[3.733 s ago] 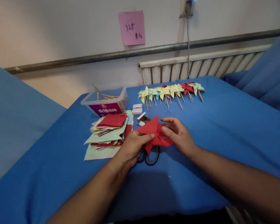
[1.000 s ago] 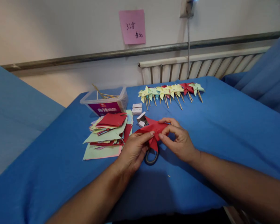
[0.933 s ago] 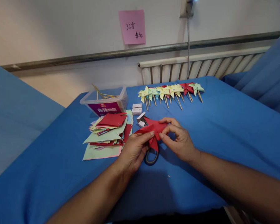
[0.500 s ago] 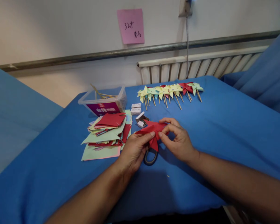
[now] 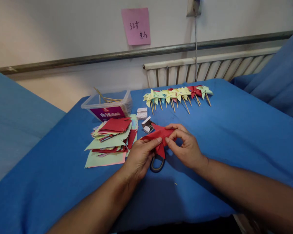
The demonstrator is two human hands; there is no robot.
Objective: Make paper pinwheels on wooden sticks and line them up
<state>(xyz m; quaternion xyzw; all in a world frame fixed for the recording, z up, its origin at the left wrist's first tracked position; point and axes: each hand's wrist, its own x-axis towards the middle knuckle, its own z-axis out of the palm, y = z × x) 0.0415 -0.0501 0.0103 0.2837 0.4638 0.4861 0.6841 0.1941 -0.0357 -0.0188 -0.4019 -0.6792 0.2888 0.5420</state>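
Observation:
Both hands hold a red paper pinwheel [image 5: 160, 150] over the middle of the blue table. My left hand [image 5: 141, 156] grips its left side, the thumb pressed near the folded centre. At the right side, my right hand [image 5: 185, 146] pinches the paper between thumb and fingers. No stick shows on this pinwheel. Below it lies a pair of scissors [image 5: 157, 170], with only a dark handle loop showing. Just behind my left hand stands a small open box [image 5: 147, 126] with tiny metal pieces in it.
Stacked cut paper [image 5: 104, 159] lies left of my hands. Behind it stands a clear plastic tub [image 5: 107, 112] with wooden sticks. Two small white boxes [image 5: 142, 115] sit beside the tub. A row of finished pinwheels [image 5: 171, 94] lies along the back, before a radiator [image 5: 217, 65].
Almost nothing differs. Both hands keep their hold on the red pinwheel, and the whole view has shifted very slightly.

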